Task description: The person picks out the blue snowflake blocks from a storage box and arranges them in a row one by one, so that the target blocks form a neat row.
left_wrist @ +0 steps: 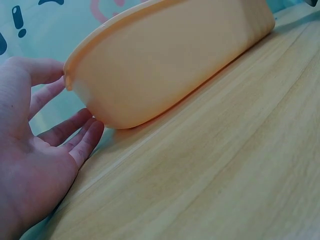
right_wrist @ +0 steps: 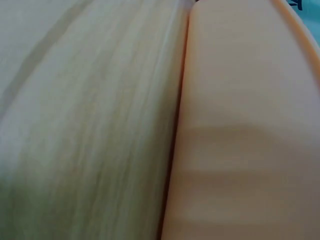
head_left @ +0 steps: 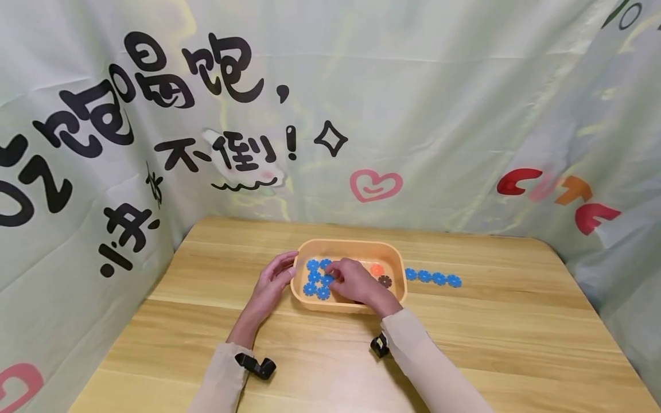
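An orange plastic basin sits on the table, with several blue notched discs side by side in its left part. My right hand reaches down inside; its thumb and curled forefinger pinch at a blue notched disc. The right wrist view shows only the basin's outer wall and the table. At the basin's left end, my left hand is spread against it. Its fingertips touch the rim and the lower outer wall in the left wrist view, the fingers loosely bent.
Right of my right hand, an orange disc and a brown notched disc lie in the basin. Several blue discs form a row on the wooden table beyond its right end. A printed cloth hangs behind the table.
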